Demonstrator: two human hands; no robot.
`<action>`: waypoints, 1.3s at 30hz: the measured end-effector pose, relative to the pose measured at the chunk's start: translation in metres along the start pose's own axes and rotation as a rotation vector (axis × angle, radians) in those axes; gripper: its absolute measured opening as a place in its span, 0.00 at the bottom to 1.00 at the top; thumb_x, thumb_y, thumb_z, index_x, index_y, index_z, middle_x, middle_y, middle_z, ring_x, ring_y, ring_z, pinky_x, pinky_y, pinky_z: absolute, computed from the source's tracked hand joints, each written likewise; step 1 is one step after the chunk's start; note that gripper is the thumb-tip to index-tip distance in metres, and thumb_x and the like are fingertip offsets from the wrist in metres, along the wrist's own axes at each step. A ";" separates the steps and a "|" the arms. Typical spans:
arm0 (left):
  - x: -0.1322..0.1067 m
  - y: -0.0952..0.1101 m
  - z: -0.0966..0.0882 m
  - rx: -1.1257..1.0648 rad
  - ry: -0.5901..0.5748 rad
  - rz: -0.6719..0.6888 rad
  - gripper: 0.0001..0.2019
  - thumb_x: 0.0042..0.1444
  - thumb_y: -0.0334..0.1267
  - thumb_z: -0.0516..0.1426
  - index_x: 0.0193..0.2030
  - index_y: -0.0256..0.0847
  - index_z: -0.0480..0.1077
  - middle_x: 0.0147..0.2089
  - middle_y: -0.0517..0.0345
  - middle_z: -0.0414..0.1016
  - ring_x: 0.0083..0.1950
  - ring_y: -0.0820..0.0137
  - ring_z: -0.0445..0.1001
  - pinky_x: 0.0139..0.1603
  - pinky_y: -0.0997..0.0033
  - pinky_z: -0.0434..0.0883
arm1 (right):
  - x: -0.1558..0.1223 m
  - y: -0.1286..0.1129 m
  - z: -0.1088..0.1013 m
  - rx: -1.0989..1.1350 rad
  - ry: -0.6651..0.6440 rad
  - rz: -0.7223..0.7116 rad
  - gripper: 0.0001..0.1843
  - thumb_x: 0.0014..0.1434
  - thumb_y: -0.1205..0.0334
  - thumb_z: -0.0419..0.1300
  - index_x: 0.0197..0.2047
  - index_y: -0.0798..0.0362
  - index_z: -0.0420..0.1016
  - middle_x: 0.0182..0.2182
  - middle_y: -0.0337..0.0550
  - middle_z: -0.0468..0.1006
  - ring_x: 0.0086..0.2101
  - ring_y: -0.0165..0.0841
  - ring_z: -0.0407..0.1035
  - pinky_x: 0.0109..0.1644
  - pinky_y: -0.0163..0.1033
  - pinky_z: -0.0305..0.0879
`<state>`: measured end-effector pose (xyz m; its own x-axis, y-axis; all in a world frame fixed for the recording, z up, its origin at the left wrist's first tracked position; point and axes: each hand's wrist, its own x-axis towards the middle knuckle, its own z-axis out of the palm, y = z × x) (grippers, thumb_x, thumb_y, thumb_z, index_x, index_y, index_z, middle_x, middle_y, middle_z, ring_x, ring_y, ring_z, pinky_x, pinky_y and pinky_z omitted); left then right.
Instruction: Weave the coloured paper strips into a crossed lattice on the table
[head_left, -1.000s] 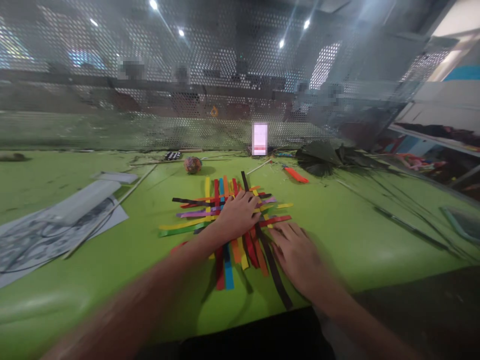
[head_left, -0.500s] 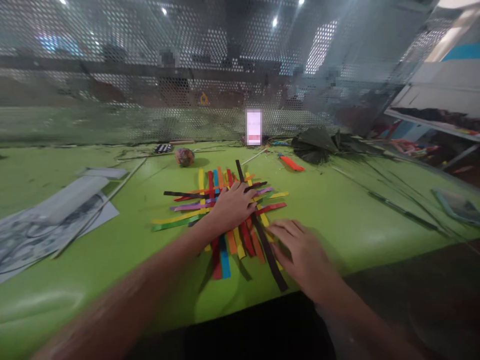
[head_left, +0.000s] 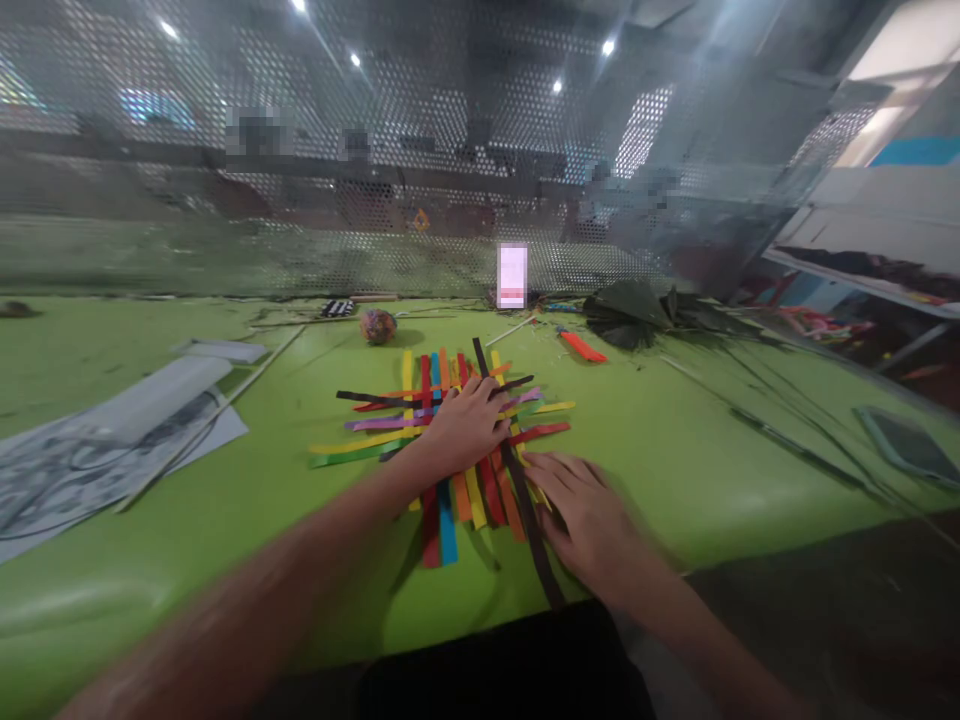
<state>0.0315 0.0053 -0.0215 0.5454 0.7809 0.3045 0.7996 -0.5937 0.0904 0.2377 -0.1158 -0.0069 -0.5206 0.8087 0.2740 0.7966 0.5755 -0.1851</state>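
Observation:
Many-coloured flat strips, woven crosswise into a loose mat point(head_left: 491, 490), lie on the green table with their ends sticking out on all sides. My left hand point(head_left: 466, 425) rests palm down across the middle of the weave, fingers stretched out, hiding much of it. Along the weave's right side runs a long dark brown strip point(head_left: 534, 530), its near end reaching toward the table's front edge. Just right of that strip is my right hand point(head_left: 589, 515), palm down with extended fingers, the tips over a yellow strip point(head_left: 538, 492) at the weave's edge.
The green table point(head_left: 652, 430) meets a perforated screen point(head_left: 450, 235) at the back. A patterned ball point(head_left: 378, 326), an orange-red object point(head_left: 583, 347) and dark fan-shaped leaves point(head_left: 626, 315) lie beyond the weave. Papers point(head_left: 142, 425) are at left, a phone point(head_left: 907, 445) at right.
My right hand has moved slightly left, closer to the dark brown strip and the weave's edge. The left hand stays on the weave. The camera view has tilted up a little.

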 end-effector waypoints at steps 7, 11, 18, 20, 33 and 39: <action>0.000 0.001 -0.001 0.004 0.019 0.017 0.16 0.72 0.40 0.52 0.61 0.43 0.73 0.63 0.45 0.73 0.64 0.53 0.70 0.61 0.49 0.73 | 0.002 0.005 0.005 0.009 0.002 -0.009 0.25 0.67 0.72 0.52 0.65 0.55 0.75 0.63 0.53 0.78 0.61 0.46 0.70 0.64 0.57 0.69; 0.000 0.002 -0.004 0.013 0.015 0.006 0.14 0.72 0.41 0.53 0.58 0.43 0.74 0.61 0.44 0.73 0.63 0.53 0.71 0.59 0.49 0.74 | 0.000 0.003 0.004 0.005 0.025 -0.019 0.25 0.67 0.72 0.52 0.64 0.55 0.75 0.63 0.53 0.78 0.61 0.45 0.70 0.64 0.58 0.69; 0.001 0.008 -0.010 0.042 0.005 -0.020 0.11 0.71 0.41 0.55 0.53 0.41 0.75 0.61 0.43 0.74 0.62 0.52 0.71 0.58 0.50 0.75 | -0.004 0.004 0.004 -0.013 0.065 -0.058 0.22 0.64 0.73 0.58 0.61 0.56 0.78 0.60 0.55 0.79 0.60 0.46 0.72 0.63 0.56 0.71; 0.001 0.008 -0.010 0.045 0.006 -0.014 0.10 0.71 0.41 0.55 0.52 0.43 0.74 0.60 0.45 0.74 0.62 0.54 0.71 0.58 0.51 0.75 | -0.005 0.004 0.005 0.000 0.081 -0.064 0.22 0.64 0.73 0.58 0.60 0.55 0.78 0.59 0.54 0.80 0.58 0.45 0.72 0.62 0.56 0.72; 0.001 0.008 -0.008 0.049 0.010 -0.010 0.09 0.70 0.40 0.56 0.51 0.42 0.75 0.57 0.44 0.75 0.60 0.52 0.72 0.55 0.50 0.75 | -0.007 0.009 0.003 0.121 0.092 -0.102 0.21 0.71 0.68 0.55 0.64 0.52 0.77 0.60 0.52 0.80 0.61 0.42 0.72 0.65 0.56 0.71; 0.000 0.007 -0.008 0.036 0.019 0.002 0.13 0.71 0.39 0.54 0.55 0.41 0.75 0.57 0.44 0.75 0.60 0.52 0.72 0.54 0.52 0.76 | -0.006 0.015 0.010 0.164 0.181 -0.039 0.20 0.71 0.66 0.56 0.63 0.49 0.78 0.60 0.50 0.81 0.60 0.42 0.74 0.64 0.53 0.73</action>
<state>0.0353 0.0000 -0.0132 0.5423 0.7755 0.3231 0.8073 -0.5876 0.0553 0.2503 -0.1109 -0.0207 -0.4749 0.7589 0.4455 0.7087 0.6300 -0.3177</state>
